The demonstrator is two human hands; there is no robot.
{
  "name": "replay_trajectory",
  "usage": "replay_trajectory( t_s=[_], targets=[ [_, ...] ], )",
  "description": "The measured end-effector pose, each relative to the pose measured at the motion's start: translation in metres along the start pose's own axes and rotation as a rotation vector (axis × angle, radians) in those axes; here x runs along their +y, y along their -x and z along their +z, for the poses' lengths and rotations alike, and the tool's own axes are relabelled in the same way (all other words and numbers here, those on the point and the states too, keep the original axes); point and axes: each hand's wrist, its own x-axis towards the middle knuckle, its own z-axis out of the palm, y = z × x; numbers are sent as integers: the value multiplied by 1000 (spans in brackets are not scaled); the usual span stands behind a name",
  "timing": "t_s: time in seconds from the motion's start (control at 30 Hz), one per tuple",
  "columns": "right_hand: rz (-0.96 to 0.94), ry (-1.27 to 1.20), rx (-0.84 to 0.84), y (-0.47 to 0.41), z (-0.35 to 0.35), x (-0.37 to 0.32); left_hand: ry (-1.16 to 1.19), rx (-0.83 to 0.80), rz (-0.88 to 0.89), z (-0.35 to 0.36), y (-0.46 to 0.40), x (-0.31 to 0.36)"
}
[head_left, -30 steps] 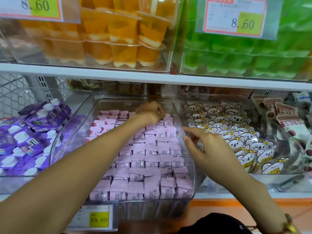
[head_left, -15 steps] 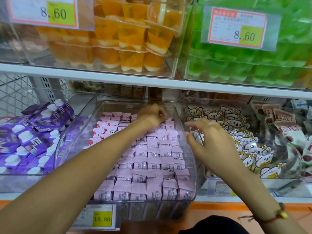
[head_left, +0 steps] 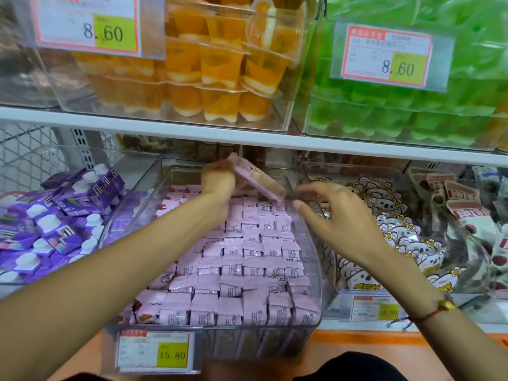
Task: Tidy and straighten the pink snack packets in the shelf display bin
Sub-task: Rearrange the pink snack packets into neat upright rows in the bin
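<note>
A shop, a snack aisle: white shelves (head_left: 247, 138) lined with clear plastic bins (head_left: 316, 243) of wrapped sweets, orange jelly cups (head_left: 220, 78) above, printed price tags (head_left: 88, 26) reading 8.60 and 15.80 clipped on the bin fronts.

Two hands show: a left hand (head_left: 218, 178) at centre and a right hand (head_left: 334, 215) right of centre. Four price tags show: two reading 8.60 (head_left: 88, 24) (head_left: 390, 55) across the top, and two reading 15.80 (head_left: 154, 353) (head_left: 372, 307) along the bottom. The pink snack packets (head_left: 242, 259) at centre are too many to count.
</note>
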Motion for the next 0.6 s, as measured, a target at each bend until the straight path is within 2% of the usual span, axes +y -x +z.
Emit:
replay_trajectory(
  t_s=[0.1,0.17,0.23,0.33,0.4,0.5,0.6],
  targets=[
    [36,-132,-12,-8,7,-19,213,-36,-262,-10,19,7],
    [8,-216,24,-10,10,-28,229,-90,-410,-19,27,9],
    [68,-373,97,-12,10,-29,167,-173,-440,-27,35,11],
    [436,-873,20,-14,5,-26,-287,-291,-152,-37,40,10],
    [611,-1015,-60,-14,-1,-24,-452,-338,7,-41,44,12],
    [638,-999,-111,-16,-3,-24,-423,-508,127,-44,53,14],
    [649,-1006,-121,-18,-3,-26,-369,-511,195,-42,56,14]
  ],
)
